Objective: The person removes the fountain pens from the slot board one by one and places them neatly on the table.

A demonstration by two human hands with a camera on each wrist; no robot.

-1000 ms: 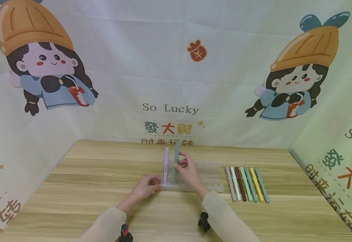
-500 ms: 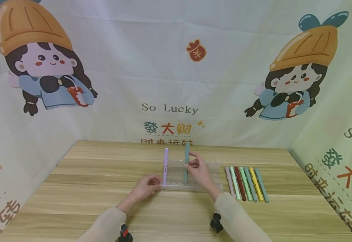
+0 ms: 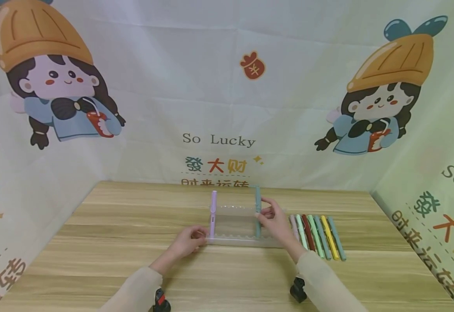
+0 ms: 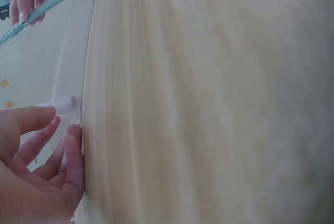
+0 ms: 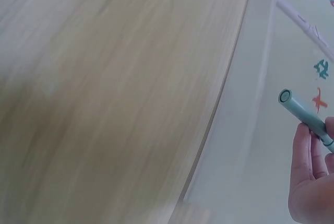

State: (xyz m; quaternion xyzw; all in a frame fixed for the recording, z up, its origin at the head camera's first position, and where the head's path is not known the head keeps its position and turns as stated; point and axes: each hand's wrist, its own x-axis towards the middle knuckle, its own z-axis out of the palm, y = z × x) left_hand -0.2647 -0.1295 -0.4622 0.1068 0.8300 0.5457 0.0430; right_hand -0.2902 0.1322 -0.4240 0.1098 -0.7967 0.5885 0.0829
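Observation:
A clear pen rack [image 3: 242,242] with scalloped slots stands on the wooden table. A lilac pen [image 3: 213,203] stands upright in its left end. My left hand [image 3: 187,241] holds the rack's left corner; in the left wrist view, thumb and fingertips touch that end of the clear rack [image 4: 78,46]. My right hand [image 3: 276,222] pinches a teal pen [image 3: 258,198] upright near the rack's right part. In the right wrist view, the lower end of the teal pen [image 5: 302,112] points toward the rack, apart from its front ledge [image 5: 248,88].
To the right of the rack lies a row of several pens: a mauve one partly hidden by my right hand, mint ones, a dark red pen [image 3: 309,232], a yellow pen [image 3: 330,237] and teal ones. A printed cloth [image 3: 219,108] hangs behind the table.
My right hand has carried the teal pen rightward along the rack, from beside the lilac pen toward the right part. The left hand has stayed at the rack's left corner.

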